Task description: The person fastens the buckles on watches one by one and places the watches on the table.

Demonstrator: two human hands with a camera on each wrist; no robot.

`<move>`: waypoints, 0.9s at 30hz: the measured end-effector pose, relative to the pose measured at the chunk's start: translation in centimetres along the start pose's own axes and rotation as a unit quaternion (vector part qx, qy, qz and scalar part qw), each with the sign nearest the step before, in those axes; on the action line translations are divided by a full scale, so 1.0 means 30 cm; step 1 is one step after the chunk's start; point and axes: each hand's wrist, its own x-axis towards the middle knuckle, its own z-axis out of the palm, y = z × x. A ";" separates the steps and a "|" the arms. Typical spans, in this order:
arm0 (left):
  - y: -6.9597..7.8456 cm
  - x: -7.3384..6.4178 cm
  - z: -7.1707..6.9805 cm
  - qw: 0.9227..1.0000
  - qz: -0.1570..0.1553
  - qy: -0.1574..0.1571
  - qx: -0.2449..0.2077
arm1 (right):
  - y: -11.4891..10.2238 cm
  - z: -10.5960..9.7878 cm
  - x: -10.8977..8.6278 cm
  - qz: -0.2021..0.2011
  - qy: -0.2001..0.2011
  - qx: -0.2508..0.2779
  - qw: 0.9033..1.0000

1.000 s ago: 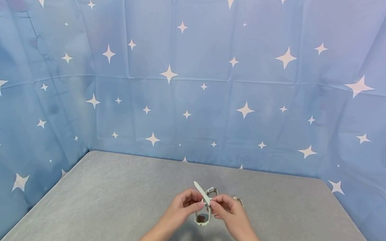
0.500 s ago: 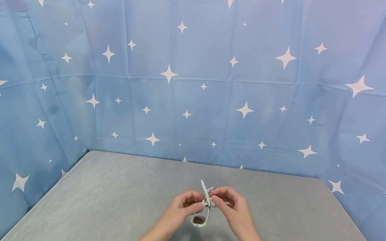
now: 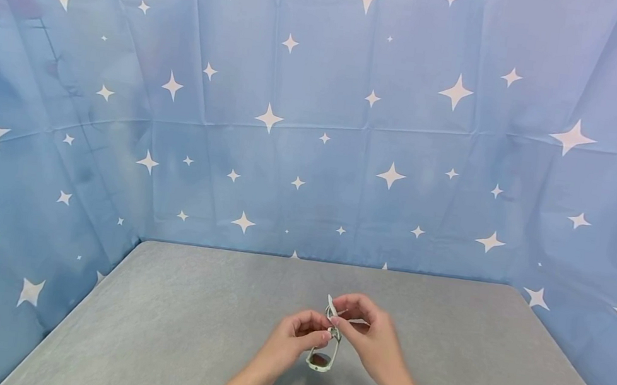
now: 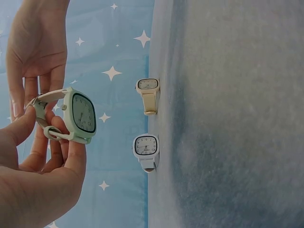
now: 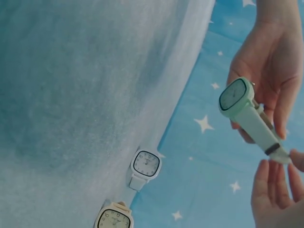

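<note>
A pale green wristwatch (image 3: 319, 361) with a square, rounded case hangs between both hands above the table. In the left wrist view, my left hand (image 4: 50, 175) pinches the green watch (image 4: 83, 114) by its strap near the buckle end. My right hand (image 3: 369, 333) meets it from the other side. The right wrist view shows the right hand's fingers (image 5: 280, 190) pinching the tip of the strap (image 5: 259, 130), where a dark band crosses it. The left hand (image 5: 270, 71) stays behind the case there. Fingers partly hide the buckle.
On the grey table (image 3: 185, 318) lie a white watch (image 4: 146, 146) and a cream watch (image 4: 148, 90), side by side. In the head view the hands cover them. Star-printed blue cloth (image 3: 320, 92) hangs behind and beside the table.
The strap's free end has swung from leaning left to nearly upright, and my right fingers have shifted up along it. My left hand has moved slightly right and down with the watch.
</note>
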 end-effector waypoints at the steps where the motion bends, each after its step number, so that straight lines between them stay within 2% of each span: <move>1: 0.001 0.000 0.000 1.000 -0.001 0.000 0.001 | -0.001 0.000 -0.001 -0.004 0.003 -0.001 1.000; 12: 0.005 -0.003 0.001 1.000 0.006 0.002 -0.003 | -0.001 -0.007 -0.011 -0.031 0.016 -0.005 0.999; 16: 0.005 -0.002 0.002 1.000 0.007 0.007 0.000 | 0.003 -0.009 -0.013 -0.049 0.017 -0.007 0.999; 23: 0.007 -0.005 0.000 1.000 0.010 0.013 -0.002 | 0.008 -0.015 -0.014 -0.057 0.009 -0.017 0.998; 27: 0.005 -0.005 -0.003 1.000 0.011 0.015 -0.003 | 0.013 -0.017 -0.013 -0.089 0.010 -0.031 0.996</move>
